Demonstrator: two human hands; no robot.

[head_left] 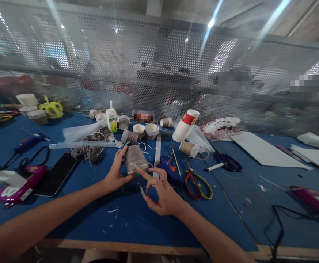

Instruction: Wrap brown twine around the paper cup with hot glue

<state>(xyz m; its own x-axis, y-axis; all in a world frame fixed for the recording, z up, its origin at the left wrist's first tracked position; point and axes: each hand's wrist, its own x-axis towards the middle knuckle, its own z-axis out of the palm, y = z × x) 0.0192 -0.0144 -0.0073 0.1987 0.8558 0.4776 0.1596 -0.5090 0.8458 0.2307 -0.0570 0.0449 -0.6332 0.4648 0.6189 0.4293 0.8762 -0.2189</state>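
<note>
A cup wrapped in grey-brown cord is tilted on its side in front of me, above the blue table. My left hand grips it from the left, with fingers and thumb at its two ends. The index fingertip of my right hand touches the lower side of the cup; the other fingers are bent and apart, holding nothing that I can make out. Just behind is another cord-wrapped cup. A blue glue gun lies to the right of the held cup.
Scissors, a metal ruler and stacked paper cups lie right of centre. Left are a black phone, tangled cord and a drink carton. White board lies right. A perforated metal screen stands behind.
</note>
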